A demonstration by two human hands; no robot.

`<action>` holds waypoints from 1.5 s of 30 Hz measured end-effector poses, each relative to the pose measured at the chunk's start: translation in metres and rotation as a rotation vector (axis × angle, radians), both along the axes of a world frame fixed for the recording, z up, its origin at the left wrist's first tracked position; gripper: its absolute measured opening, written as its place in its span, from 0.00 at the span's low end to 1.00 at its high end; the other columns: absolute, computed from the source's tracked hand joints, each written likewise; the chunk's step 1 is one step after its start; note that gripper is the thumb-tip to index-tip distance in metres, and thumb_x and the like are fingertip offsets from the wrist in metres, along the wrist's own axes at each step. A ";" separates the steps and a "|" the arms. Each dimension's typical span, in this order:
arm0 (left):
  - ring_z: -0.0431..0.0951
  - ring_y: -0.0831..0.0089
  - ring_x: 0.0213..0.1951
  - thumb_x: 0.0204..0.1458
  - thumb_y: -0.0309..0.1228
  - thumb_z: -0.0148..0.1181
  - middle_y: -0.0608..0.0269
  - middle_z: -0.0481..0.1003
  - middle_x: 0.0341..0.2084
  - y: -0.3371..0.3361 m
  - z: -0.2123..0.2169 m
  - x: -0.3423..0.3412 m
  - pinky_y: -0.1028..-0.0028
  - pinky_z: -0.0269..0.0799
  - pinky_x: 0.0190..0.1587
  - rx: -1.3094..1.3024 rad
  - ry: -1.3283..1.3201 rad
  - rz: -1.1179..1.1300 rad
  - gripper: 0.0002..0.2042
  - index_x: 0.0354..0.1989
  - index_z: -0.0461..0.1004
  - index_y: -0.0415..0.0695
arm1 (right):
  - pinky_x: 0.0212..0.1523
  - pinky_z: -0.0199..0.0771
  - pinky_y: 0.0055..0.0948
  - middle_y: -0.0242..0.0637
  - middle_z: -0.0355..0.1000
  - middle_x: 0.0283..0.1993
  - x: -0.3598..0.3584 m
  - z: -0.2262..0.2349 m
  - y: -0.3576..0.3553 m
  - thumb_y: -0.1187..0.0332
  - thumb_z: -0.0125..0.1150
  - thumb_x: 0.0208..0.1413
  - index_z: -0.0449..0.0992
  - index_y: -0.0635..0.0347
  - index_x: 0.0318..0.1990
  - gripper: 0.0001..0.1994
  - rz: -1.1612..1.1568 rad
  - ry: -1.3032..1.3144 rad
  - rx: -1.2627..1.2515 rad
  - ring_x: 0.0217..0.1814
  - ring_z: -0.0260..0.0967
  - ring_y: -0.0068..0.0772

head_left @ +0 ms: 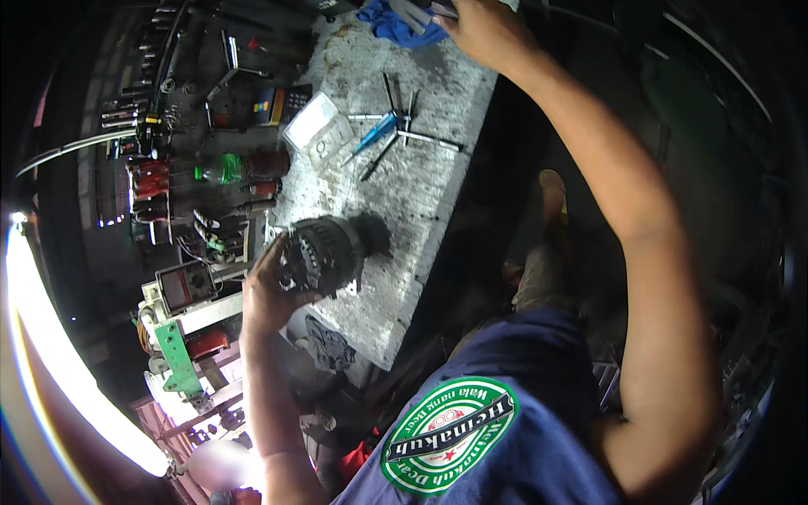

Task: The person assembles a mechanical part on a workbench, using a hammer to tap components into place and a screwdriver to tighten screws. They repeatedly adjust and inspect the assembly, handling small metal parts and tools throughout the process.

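- Alternator (324,252) sits on a worn grey workbench (421,202), near its left edge
- Left hand (271,290) grips the alternator's near end
- Right hand (484,29) reaches to the bench's far end beside a blue rag (391,25); whether it grips anything cannot be told
- Screwdrivers (391,126) lie mid-bench, well apart from the alternator

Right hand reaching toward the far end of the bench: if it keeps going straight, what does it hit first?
Likely the blue cloth: the right hand points at it, fingertips at its edge. Contact unclear; depth is hard to judge here.
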State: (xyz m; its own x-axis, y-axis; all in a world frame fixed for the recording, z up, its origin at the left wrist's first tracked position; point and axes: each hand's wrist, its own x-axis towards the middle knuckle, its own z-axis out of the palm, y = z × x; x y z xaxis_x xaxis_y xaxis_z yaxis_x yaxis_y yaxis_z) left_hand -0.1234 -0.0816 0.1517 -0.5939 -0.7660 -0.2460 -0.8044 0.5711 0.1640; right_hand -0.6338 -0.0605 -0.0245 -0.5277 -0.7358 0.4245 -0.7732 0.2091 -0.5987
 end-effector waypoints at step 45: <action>0.84 0.63 0.62 0.26 0.63 0.87 0.45 0.81 0.65 -0.017 -0.008 0.018 0.61 0.83 0.64 0.203 0.092 -0.145 0.73 0.82 0.58 0.34 | 0.41 0.81 0.54 0.55 0.82 0.36 0.582 -0.079 0.137 0.64 0.64 0.68 0.80 0.64 0.45 0.11 0.700 -1.280 0.127 0.38 0.84 0.57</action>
State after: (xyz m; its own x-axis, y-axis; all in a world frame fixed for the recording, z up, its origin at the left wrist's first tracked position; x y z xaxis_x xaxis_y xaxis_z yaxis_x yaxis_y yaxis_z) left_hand -0.1051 -0.0982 0.1434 -0.7211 -0.6113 -0.3260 -0.6927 0.6275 0.3556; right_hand -0.0514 0.0760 -0.1033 -0.0129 -0.9908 -0.1347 0.2970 0.1248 -0.9467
